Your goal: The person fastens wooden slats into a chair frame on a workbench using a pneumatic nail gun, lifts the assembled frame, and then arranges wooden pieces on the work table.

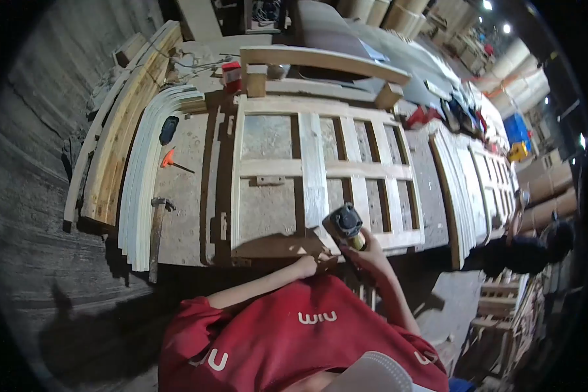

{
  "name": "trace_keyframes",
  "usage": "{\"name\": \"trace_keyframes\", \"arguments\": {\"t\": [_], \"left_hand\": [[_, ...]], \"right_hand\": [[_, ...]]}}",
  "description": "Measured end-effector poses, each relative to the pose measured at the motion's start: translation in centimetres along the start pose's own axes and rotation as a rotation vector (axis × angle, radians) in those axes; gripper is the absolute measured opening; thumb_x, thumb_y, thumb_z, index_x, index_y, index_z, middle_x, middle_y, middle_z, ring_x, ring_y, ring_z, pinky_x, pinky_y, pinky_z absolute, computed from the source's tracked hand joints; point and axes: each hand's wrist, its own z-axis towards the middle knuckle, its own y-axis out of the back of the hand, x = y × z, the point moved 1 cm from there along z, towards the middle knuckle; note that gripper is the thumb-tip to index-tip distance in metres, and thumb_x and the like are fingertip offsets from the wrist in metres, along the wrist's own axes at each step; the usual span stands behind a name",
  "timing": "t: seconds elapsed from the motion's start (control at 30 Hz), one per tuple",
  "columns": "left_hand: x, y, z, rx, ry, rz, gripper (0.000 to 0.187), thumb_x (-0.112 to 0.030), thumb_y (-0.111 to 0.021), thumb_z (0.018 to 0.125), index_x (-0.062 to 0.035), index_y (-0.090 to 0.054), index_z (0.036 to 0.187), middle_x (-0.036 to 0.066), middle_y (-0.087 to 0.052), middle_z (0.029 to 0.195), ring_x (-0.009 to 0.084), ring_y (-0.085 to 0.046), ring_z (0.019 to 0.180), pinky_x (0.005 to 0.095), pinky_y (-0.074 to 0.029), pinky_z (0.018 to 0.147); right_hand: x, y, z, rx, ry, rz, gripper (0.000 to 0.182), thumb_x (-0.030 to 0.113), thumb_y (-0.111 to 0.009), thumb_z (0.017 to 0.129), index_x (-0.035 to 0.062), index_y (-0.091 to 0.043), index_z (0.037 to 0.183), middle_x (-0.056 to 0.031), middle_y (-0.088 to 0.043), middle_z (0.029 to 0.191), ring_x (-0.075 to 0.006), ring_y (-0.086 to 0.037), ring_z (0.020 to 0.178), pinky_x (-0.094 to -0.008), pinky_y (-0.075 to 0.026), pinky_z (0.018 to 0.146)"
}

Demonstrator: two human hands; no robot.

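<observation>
A pale wooden slatted frame [274, 168] lies flat on the workbench in front of me. My right hand [370, 253] is wrapped round the handle of a nail gun [343, 222], which has a dark bolted cap. The tool is over the near rail, beside the wide middle slat [315, 189]; its nose is hidden from view. Close to its left, my left hand [310, 264] has its fingers closed at the frame's near edge, by the lower end of that slat. Shadow covers part of the near rail there.
A hammer [157, 235], an orange-handled tool [168, 159] and a black object [168, 130] lie left, near stacked curved strips [144, 163]. A raised beam [320, 59] spans the far side. More strips [452, 196] and another slatted frame [493, 176] stand right, near a dark-clothed person [522, 251].
</observation>
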Motion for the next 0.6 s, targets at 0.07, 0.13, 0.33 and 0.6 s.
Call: {"name": "trace_keyframes", "arguments": {"t": [0.07, 0.13, 0.33, 0.6], "left_hand": [[0.8, -2.0, 0.7, -0.01, 0.048, -0.447, 0.034, -0.028, -0.048, 0.083, -0.0028, -0.043, 0.105, 0.006, -0.053, 0.091, 0.0123, -0.051, 0.085, 0.0252, -0.042, 0.075], [-1.8, -3.9, 0.0, -0.073, 0.008, -0.395, 0.039, -0.029, -0.049, 0.083, -0.0027, -0.038, 0.109, 0.005, -0.052, 0.092, 0.0116, -0.051, 0.086, 0.0246, -0.041, 0.077], [-5.1, -2.4, -1.0, -0.412, -0.199, -0.102, 0.026, -0.023, -0.054, 0.078, -0.0079, -0.049, 0.099, -0.002, -0.05, 0.08, 0.0079, -0.046, 0.07, 0.0244, -0.04, 0.057], [-16.2, 1.9, -6.9, -1.218, -0.606, 0.225, 0.043, -0.039, -0.037, 0.083, 0.0021, -0.043, 0.092, 0.009, -0.047, 0.087, 0.0178, -0.046, 0.08, 0.0328, -0.039, 0.073]], "right_hand": [[-1.8, 1.0, -0.5, -0.057, 0.182, -0.055, 0.051, 0.018, -0.071, 0.064, 0.0001, -0.048, 0.105, -0.0088, -0.057, 0.091, -0.0139, -0.054, 0.083, -0.0269, -0.043, 0.074], [-0.8, 1.7, -2.2, -0.043, 0.122, -0.008, 0.045, 0.019, -0.071, 0.065, 0.0001, -0.051, 0.101, -0.0088, -0.058, 0.084, -0.014, -0.055, 0.08, -0.0267, -0.044, 0.072], [1.1, 2.3, -4.0, -0.014, 0.184, 0.25, 0.038, 0.014, -0.068, 0.063, 0.0022, -0.052, 0.095, -0.0064, -0.059, 0.08, -0.0117, -0.056, 0.074, -0.0268, -0.046, 0.068], [4.9, -4.5, -1.8, 0.31, 0.691, 0.837, 0.035, 0.011, -0.066, 0.066, 0.0047, -0.053, 0.097, -0.0018, -0.056, 0.084, -0.0091, -0.051, 0.075, -0.0254, -0.045, 0.064]]}}
